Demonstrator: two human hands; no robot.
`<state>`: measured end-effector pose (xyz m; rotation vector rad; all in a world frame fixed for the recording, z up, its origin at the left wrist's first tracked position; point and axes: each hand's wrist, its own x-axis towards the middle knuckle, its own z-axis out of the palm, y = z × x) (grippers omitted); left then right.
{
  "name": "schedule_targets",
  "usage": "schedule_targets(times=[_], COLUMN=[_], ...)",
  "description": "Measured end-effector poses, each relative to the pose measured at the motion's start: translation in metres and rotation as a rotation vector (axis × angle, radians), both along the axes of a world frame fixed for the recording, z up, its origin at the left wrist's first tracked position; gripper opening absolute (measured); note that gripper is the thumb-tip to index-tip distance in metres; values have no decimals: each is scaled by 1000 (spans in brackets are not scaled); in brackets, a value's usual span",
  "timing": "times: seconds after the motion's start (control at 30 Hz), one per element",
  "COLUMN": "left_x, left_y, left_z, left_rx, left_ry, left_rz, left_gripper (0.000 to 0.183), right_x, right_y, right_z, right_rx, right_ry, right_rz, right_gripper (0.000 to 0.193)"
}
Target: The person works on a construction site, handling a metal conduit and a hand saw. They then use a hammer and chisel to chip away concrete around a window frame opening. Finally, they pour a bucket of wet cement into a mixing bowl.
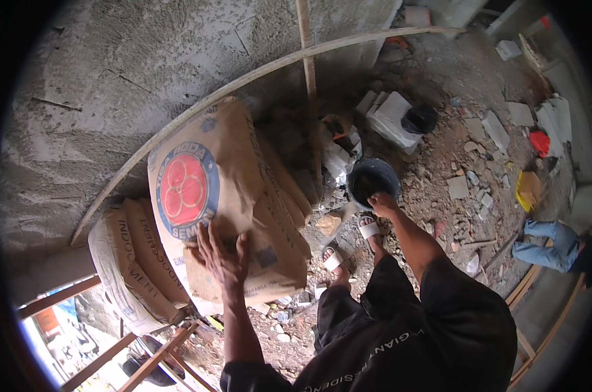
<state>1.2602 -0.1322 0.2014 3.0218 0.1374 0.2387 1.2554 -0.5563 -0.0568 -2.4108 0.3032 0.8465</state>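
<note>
Top sack: brown paper sack (237, 157) with a round red-and-blue emblem, lying broad face up on other sacks, left of the person's body and close to the wall.
Left hand: the left hand (222, 256) lies on the lower part of that face, fingers spread wide; nothing seen in its grasp.
Bucket: dark round bucket (387, 172) on the ground to the right of the sacks, just ahead of the feet; inside too dark to tell contents.
Right hand: the right hand (382, 204) is at the near rim, fingers reaching over it; cannot tell if it is closed on the rim or on something inside.
Step in hand: reads as bracing on the sack while reaching down to the bucket.
Next move: seems to call for a sure hold at the bucket, with the left palm taking some body weight.
Footing: sandalled feet (369, 228) on loose rubble (433, 183); balance looks worth minding.
Neighbouring sacks: more paper sacks (134, 255) slump to the left.
Wall side: rough grey wall (126, 91), long wooden strip (243, 75) before it.
Far right: another person's jeans-clad leg (545, 245), well apart.
</note>
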Motion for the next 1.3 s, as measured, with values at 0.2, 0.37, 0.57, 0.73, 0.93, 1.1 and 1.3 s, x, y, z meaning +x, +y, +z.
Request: schedule_targets(times=[0.2, 0.37, 0.57, 0.73, 0.93, 1.1, 1.3], left_x=[-1, 7, 2, 16, 13, -1, -22], left_y=[1, 1, -6, -14, -4, 1, -13], left_z=[6, -7, -7, -8, -3, 5, 10], left_rx=[129, 102, 183, 186, 45, 145, -71], left_ry=[25, -4, 55, 57, 28, 10, -140], left_rz=[-35, -25, 31, 92, 123, 106, 195], left_gripper=[74, 79, 76, 75, 86, 85, 87], right_x=[133, 224, 289, 302, 332, 273, 116], right_y=[25, 25, 38, 38, -8, -43, -153], right_z=[-86, -150, -205, -270, -231, -105, 2], right_rx=[-22, -194, -224, -243, -332, -597, -546], right_ry=[-187, -125, -140, -368, -267, -299, -431], right_rz=[13, 23, 82, 199, 99, 39, 48], right_gripper=[34, 37, 42, 57, 50, 42, 51])
